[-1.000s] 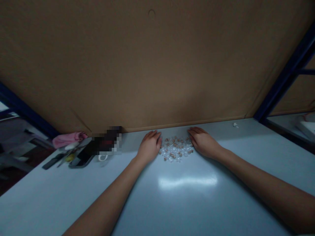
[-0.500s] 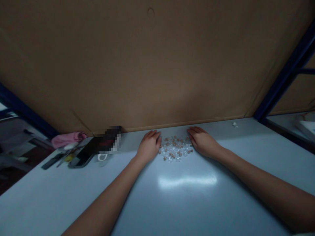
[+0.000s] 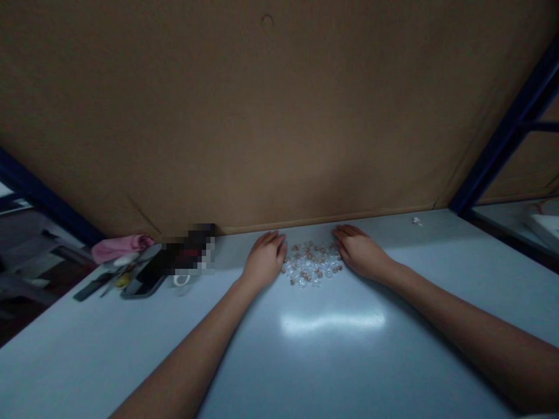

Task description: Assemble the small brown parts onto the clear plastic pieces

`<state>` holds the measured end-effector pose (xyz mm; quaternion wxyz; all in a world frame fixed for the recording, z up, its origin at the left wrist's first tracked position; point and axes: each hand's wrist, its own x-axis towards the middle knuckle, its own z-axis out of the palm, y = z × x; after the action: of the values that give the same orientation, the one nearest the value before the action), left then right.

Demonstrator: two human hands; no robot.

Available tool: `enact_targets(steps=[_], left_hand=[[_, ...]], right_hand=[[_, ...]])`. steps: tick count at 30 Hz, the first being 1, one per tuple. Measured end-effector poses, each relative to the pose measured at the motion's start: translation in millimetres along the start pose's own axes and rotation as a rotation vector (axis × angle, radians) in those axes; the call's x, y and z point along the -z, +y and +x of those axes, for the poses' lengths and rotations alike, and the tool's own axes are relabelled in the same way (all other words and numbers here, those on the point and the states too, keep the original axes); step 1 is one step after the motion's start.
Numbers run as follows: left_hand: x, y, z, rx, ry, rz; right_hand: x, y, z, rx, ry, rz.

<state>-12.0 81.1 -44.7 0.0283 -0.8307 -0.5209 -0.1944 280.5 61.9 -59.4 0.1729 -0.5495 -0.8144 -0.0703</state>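
Observation:
A pile of small clear pieces with brown ends (image 3: 312,265) lies on the pale table (image 3: 332,372); they look like tiny corked glass bottles, though they are too small to be sure. Against the left edge of the pile rests my left hand (image 3: 265,259), palm down, fingers stretched out. My right hand (image 3: 360,250) lies the same way at the pile's right edge, its fingers extended and pointing toward the back. Neither hand holds anything that I can see. The undersides of both hands are hidden.
A brown board (image 3: 279,116) stands along the table's back edge. To the left lie a pink cloth (image 3: 122,247), a dark tray-like item (image 3: 151,276), a white ring (image 3: 181,279) and small tools. A white scrap (image 3: 417,221) sits at back right. Blue posts (image 3: 493,151) flank the board.

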Motion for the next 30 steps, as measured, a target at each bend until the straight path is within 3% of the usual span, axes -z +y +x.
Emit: enact_targets(steps=[30], left_hand=[[-1.2,-2.3,-0.6,-0.015,0.011,-0.007]], right_hand=[[-3.3,3.5,0.8,0.015,-0.001,0.001]])
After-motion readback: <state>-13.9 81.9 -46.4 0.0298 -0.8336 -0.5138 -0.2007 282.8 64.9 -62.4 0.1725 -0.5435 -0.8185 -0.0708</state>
